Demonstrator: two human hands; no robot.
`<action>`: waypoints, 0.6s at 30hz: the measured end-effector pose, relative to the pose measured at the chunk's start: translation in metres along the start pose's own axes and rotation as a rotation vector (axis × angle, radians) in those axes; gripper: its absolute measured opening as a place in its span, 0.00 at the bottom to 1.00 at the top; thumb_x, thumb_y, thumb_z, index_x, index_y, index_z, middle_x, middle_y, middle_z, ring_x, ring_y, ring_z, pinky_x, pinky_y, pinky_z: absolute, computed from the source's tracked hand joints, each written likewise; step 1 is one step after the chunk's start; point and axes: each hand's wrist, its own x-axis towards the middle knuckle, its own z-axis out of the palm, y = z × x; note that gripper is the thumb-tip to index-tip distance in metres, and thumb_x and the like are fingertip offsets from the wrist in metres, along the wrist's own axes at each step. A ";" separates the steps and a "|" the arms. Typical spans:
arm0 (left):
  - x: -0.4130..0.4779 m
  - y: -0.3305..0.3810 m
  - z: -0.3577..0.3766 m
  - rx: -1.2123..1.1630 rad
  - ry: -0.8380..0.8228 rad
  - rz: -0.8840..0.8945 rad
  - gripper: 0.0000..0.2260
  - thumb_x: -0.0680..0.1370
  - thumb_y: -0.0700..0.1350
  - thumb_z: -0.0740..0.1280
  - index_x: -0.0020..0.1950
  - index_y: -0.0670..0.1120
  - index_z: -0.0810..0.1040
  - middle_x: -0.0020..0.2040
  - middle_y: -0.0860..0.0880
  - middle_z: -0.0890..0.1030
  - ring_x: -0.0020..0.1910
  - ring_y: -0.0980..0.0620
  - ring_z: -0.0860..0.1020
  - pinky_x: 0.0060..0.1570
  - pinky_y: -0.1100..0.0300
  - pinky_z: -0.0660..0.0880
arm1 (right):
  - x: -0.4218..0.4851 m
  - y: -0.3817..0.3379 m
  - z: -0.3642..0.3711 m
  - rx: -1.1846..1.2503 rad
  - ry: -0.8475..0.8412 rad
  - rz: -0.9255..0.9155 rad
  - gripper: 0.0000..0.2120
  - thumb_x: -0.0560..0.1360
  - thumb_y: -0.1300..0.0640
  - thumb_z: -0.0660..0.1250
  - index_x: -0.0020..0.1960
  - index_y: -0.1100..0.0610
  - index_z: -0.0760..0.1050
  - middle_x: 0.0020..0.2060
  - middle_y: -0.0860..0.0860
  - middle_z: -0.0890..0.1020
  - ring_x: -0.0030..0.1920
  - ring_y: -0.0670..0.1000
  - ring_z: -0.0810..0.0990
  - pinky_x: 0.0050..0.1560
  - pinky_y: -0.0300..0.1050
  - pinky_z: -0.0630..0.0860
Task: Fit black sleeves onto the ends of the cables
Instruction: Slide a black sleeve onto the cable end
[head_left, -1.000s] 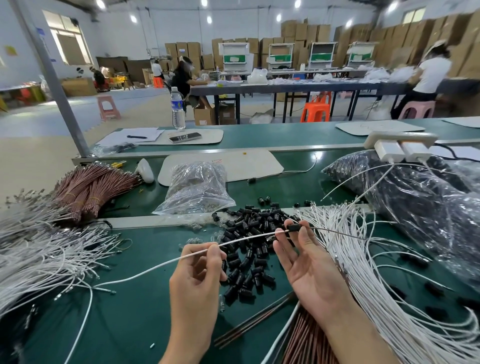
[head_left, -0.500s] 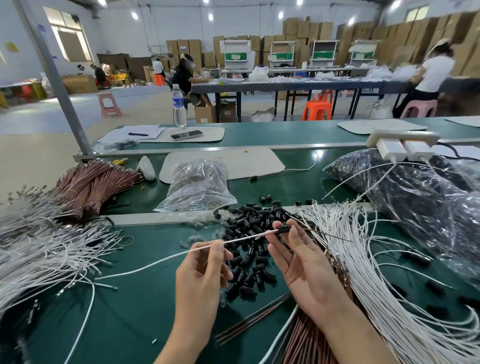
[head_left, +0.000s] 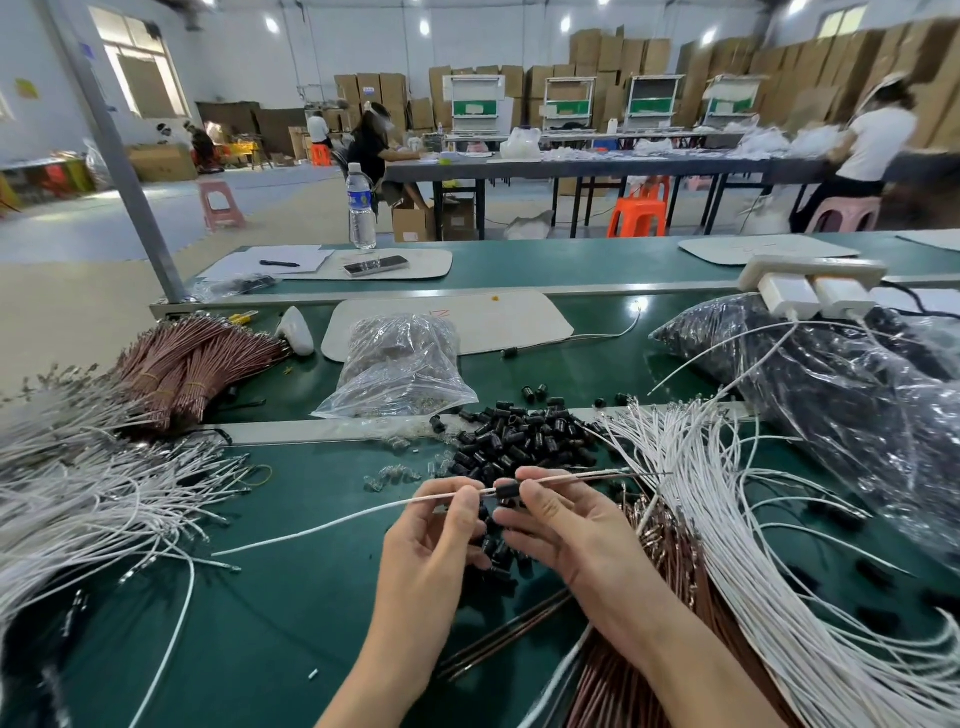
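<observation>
L hand (head_left: 431, 540): thumb + fingers pinch white cable (head_left: 337, 521)
R hand (head_left: 566, 525): fingers clamped on black sleeve (head_left: 506, 489), on cable
Sleeve pile (head_left: 524, 431): just behind hands

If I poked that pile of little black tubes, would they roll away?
Probably some would: the black sleeves look like short round tubes, and a few strays lie apart from the heap. Being tiny, they seem light; a poke would likely scatter them. The green mat looks flat, so probably not far.
</observation>
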 end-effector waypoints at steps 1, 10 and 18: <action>0.000 0.000 0.000 -0.010 -0.006 -0.011 0.07 0.75 0.54 0.67 0.49 0.56 0.84 0.42 0.49 0.85 0.41 0.54 0.82 0.37 0.60 0.80 | -0.001 0.000 0.001 -0.037 -0.004 -0.006 0.13 0.69 0.54 0.76 0.52 0.55 0.86 0.51 0.58 0.87 0.50 0.56 0.87 0.46 0.44 0.83; 0.000 -0.002 0.001 0.006 -0.065 0.002 0.09 0.76 0.50 0.68 0.51 0.50 0.85 0.40 0.44 0.86 0.36 0.52 0.83 0.35 0.63 0.79 | -0.004 0.002 0.005 -0.220 -0.025 -0.058 0.14 0.68 0.47 0.76 0.52 0.51 0.86 0.48 0.56 0.88 0.50 0.53 0.87 0.45 0.42 0.82; 0.008 0.001 -0.007 -0.103 0.045 -0.007 0.10 0.76 0.49 0.67 0.51 0.52 0.88 0.41 0.44 0.85 0.35 0.52 0.80 0.36 0.61 0.79 | 0.000 -0.012 -0.007 -0.037 0.098 -0.121 0.15 0.65 0.50 0.77 0.49 0.55 0.87 0.51 0.57 0.87 0.49 0.54 0.86 0.45 0.42 0.83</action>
